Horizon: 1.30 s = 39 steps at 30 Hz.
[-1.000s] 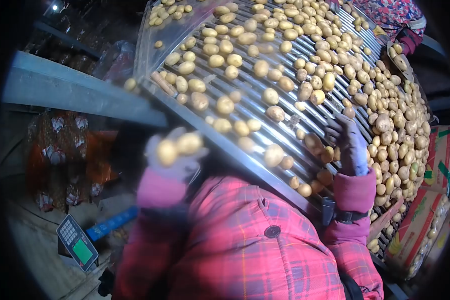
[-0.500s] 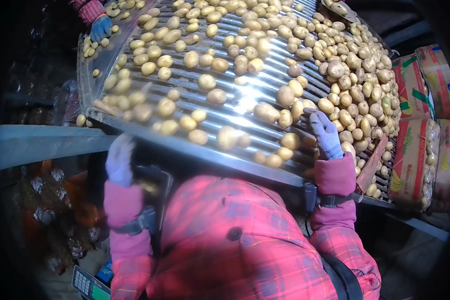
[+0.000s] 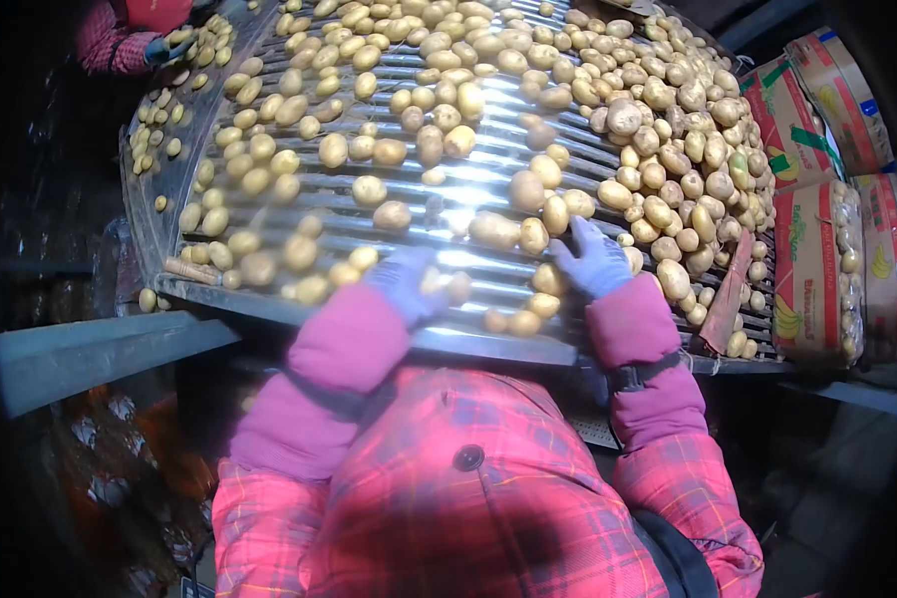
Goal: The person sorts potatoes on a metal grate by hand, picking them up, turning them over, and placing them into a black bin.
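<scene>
Many potatoes (image 3: pixel 370 190) lie spread over a slatted metal table (image 3: pixel 448 254) with gaps between its bars. My left hand (image 3: pixel 407 284), in a pale purple glove, is over the near part of the slats, beside a few potatoes; it is slightly blurred, with the fingers apart. To the right, my right hand (image 3: pixel 592 261), gloved the same way, reaches in beside potatoes at the foot of the large heap (image 3: pixel 703 179). Its thumb and fingers are spread, and no potato shows between them.
A co-worker's gloved hand (image 3: pixel 169 46) is at small potatoes on the upper left ledge. Printed cartons (image 3: pixel 802 274) stand at the right, one holding potatoes. A reddish strip (image 3: pixel 730 294) leans by the heap. A metal beam (image 3: pixel 100 349) juts out at left.
My left hand has moved from the table's front edge up and right onto the slats. My right hand sits slightly left of before. The view has shifted, and the co-worker's hand is farther left.
</scene>
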Each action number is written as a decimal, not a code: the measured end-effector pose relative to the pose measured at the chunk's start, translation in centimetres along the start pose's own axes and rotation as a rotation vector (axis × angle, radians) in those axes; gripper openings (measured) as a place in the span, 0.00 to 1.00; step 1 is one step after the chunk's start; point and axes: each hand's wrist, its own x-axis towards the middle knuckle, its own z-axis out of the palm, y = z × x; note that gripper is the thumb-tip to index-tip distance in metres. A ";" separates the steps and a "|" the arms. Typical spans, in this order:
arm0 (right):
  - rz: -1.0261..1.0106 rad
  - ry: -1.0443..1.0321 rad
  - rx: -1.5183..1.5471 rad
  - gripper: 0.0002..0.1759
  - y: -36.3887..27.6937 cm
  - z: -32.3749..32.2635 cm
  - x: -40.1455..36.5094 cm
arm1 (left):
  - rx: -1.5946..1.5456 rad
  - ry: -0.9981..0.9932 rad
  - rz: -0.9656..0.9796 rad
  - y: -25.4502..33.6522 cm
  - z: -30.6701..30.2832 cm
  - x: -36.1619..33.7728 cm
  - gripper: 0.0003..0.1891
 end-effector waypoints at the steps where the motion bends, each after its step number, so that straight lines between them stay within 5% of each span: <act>1: 0.002 0.005 0.007 0.33 -0.9 0.2 0.4 | -0.269 0.019 -0.086 -0.2 -0.7 0.2 0.26; 3: -0.083 -0.050 -0.010 0.31 -2.6 0.9 1.1 | -1.045 -0.102 -0.175 -3.6 -1.8 1.4 0.26; 5: -0.251 -0.028 -0.042 0.30 -4.4 2.8 2.2 | -1.754 -0.004 -0.046 -3.3 -2.6 0.1 0.26; 7: -0.381 0.060 0.052 0.21 -5.6 4.4 3.0 | -2.001 -0.009 -0.017 -4.1 -3.1 -0.3 0.27; 9: -0.465 -0.128 0.131 0.21 -5.9 2.7 3.6 | -1.365 0.239 0.076 -4.2 -2.6 -1.0 0.27; 11: -0.344 -0.035 0.384 0.22 -5.4 1.5 4.7 | -1.403 0.274 0.152 -4.5 -2.5 -1.3 0.27; 14: -0.361 0.196 0.342 0.21 -4.4 2.0 8.8 | -2.153 0.082 0.022 -4.9 -3.0 -1.5 0.28; 15: -0.404 0.146 0.259 0.23 -6.3 1.2 9.1 | -2.154 0.097 0.022 -5.2 -2.7 -1.3 0.28; 17: -0.403 0.022 0.114 0.25 -9.5 1.6 9.5 | -1.538 0.321 0.145 -5.9 -1.2 -0.5 0.28; 19: -0.299 -0.022 -0.104 0.25 -12.3 2.4 10.3 | -1.502 0.388 0.080 -5.9 -1.6 -0.3 0.26; 21: -0.292 -0.061 -0.112 0.24 -13.2 2.9 11.1 | -2.260 0.167 -0.091 -5.0 -3.1 -0.9 0.25; 23: -0.275 -0.091 -0.127 0.23 -13.5 2.5 11.6 | -2.223 0.174 -0.044 -4.8 -2.4 -0.8 0.22; 25: -0.256 -0.212 -0.063 0.27 -13.7 1.5 11.9 | -1.257 0.529 -0.067 -3.6 -1.4 -1.1 0.20; 26: -0.264 -0.235 0.060 0.33 -13.5 1.1 11.9 | -1.788 0.450 -0.297 -3.4 -3.0 -0.9 0.18; 27: -0.264 -0.232 0.056 0.33 -12.3 1.9 12.9 | -1.790 0.448 -0.294 -3.6 -3.1 -0.9 0.18; 30: -0.230 -0.339 0.728 0.37 -10.2 3.6 14.5 | -1.841 0.318 -0.220 -4.5 -2.8 -0.8 0.19; 31: -0.232 -0.340 0.728 0.37 -10.0 3.7 14.4 | -1.840 0.321 -0.219 -4.5 -2.4 -1.0 0.19; 33: -0.232 -0.450 0.898 0.35 -12.6 1.5 12.0 | -1.261 0.404 0.011 -3.3 -1.7 -1.6 0.22; 34: -0.206 -0.557 0.759 0.32 -14.4 0.3 10.7 | -1.629 0.174 -0.140 -5.1 -2.0 -0.7 0.27; 35: -0.332 -0.588 0.832 0.29 -15.0 0.3 9.4 | -1.630 0.169 -0.142 -4.6 -2.2 -0.5 0.27; 38: -0.281 -0.668 0.990 0.30 -12.8 2.3 10.9 | -1.673 0.135 -0.204 -4.1 -2.8 -0.5 0.31; 39: -0.344 -0.447 0.719 0.29 -11.6 2.9 11.0 | -1.673 0.133 -0.203 -4.3 -2.9 -0.8 0.31</act>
